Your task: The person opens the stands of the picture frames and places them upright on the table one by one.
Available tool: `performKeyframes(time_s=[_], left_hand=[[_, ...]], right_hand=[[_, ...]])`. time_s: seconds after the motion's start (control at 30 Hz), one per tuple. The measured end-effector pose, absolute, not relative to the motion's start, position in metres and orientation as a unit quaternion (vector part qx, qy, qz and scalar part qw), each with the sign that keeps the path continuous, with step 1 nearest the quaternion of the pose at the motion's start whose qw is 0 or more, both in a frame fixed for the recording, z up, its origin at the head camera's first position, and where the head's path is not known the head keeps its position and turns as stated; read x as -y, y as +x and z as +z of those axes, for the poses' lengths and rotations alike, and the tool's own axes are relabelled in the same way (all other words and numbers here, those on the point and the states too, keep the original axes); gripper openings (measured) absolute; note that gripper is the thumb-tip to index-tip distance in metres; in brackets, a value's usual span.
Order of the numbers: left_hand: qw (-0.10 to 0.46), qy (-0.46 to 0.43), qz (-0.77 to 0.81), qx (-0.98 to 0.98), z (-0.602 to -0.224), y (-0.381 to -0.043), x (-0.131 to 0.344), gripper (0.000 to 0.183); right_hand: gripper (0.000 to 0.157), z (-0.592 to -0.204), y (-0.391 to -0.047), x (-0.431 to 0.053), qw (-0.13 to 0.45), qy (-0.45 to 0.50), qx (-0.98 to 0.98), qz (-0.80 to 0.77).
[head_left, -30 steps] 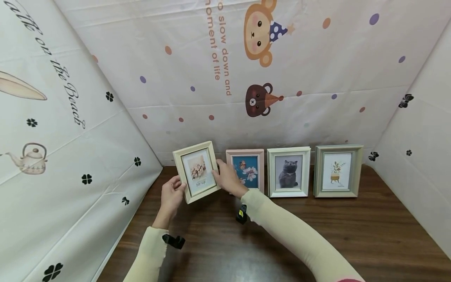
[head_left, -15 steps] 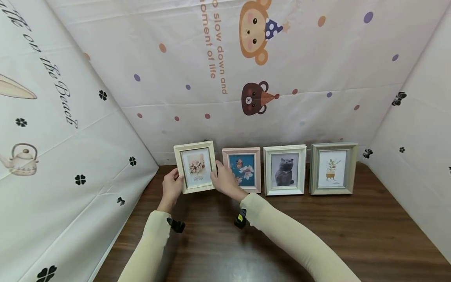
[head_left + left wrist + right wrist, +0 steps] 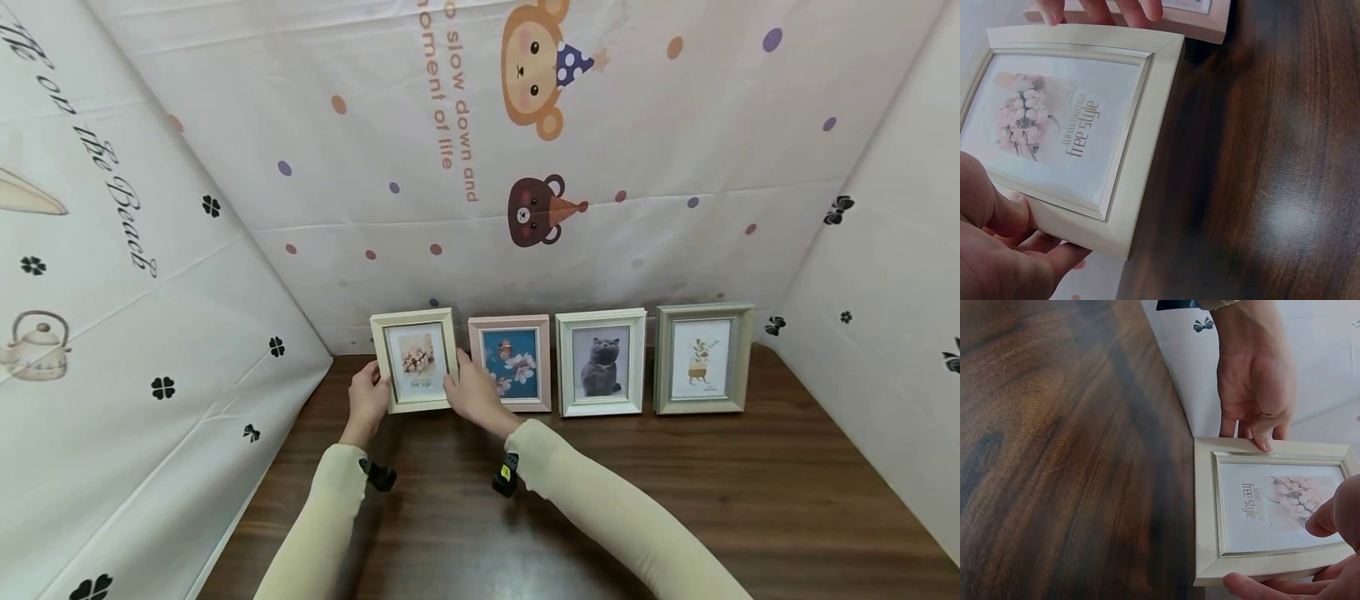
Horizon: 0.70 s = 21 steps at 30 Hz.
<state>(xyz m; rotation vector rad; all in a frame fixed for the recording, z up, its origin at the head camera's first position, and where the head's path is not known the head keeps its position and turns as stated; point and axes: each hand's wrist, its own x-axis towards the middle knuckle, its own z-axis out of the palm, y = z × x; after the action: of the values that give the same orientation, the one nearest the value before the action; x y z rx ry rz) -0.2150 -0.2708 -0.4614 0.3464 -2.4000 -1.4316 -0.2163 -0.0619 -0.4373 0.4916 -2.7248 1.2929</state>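
Both hands hold a cream photo frame (image 3: 417, 362) with a flower picture, at the left end of a row along the back. My left hand (image 3: 367, 400) grips its left side, thumb on the front border and fingers behind, as the left wrist view shows at the frame's side (image 3: 1072, 228). On the opposite side is my right hand (image 3: 474, 392), its thumb over the front in the right wrist view and its fingers (image 3: 1254, 587) along the side edge. That hand partly covers the neighbouring pink photo frame (image 3: 513, 323). The cream frame stands nearly upright, its lower edge close over the table (image 3: 450, 517).
Right of the pink frame stand a white photo frame (image 3: 600, 408) with a grey cat and a grey-green photo frame (image 3: 701, 406) with a potted plant. Printed cloth walls rise behind (image 3: 360, 183), at the left (image 3: 187, 350) and at the right (image 3: 885, 333).
The cream frame has turned from a tilt to nearly upright and level with the row, both hands still gripping it. The other frames keep their places; the head view has shifted slightly.
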Motion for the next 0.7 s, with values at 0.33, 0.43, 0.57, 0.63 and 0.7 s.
performKeyframes(time_s=[0.33,0.43,0.57,0.63,0.7], left_hand=[[0.149,0.118,-0.507,0.841,-0.476,-0.226,0.268,0.037],[0.15,0.117,-0.505,0.842,-0.479,-0.227,0.267,0.037],[0.14,0.113,-0.503,0.845,-0.481,-0.227,0.269,0.037],[0.136,0.113,-0.503,0.846,-0.482,-0.227,0.27,0.037],[0.134,0.111,-0.503,0.847,-0.483,-0.228,0.27,0.037]], right_hand=[[0.062,-0.45,-0.215,0.062,0.04,0.157,0.892,0.422],[0.063,-0.455,-0.213,0.062,0.04,0.159,0.889,0.428],[0.065,-0.46,-0.211,0.064,0.029,0.153,0.887,0.434],[0.066,-0.462,-0.21,0.065,0.026,0.149,0.888,0.434],[0.067,-0.463,-0.21,0.066,0.031,0.15,0.889,0.431]])
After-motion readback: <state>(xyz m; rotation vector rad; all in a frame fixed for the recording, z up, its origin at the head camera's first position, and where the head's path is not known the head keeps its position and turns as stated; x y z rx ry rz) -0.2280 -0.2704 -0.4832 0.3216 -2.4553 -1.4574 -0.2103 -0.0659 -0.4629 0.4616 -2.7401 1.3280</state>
